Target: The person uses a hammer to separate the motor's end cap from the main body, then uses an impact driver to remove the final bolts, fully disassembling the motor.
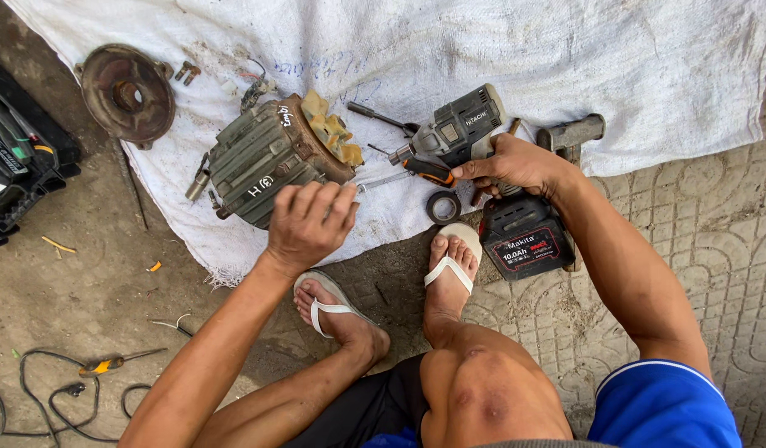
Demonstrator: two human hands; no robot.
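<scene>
Biggest thing here is the dirty white woven cloth [565, 58] spread over the ground across the top of the frame, with patterned grey paving [731, 241] to the right and bare dirt on the left. Sitting on the cloth left of centre is a grimy grey finned electric motor body [262, 158] lying on its side, yellowish windings poking out of its open right end. Upper left, right on the cloth edge, there's a rusty round metal end cover [127, 94]. The left hand [310, 222] rests on the lower right corner of the motor, fingers bent and together, pressing down on the housing. The right hand [515, 166] is wrapped around the grip of a grey and black cordless impact driver [470, 133] at centre right, nose pointing left toward the motor, its black battery pack [525, 236] down on the paving beside a sandalled foot [451, 265]. Just under the driver's nose lie an orange-and-black handled screwdriver [427, 170] and, lower, a small roll of black tape [443, 206]. Tiny bits: a yellow-handled screwdriver [109, 363] among black cables at lower left.
</scene>
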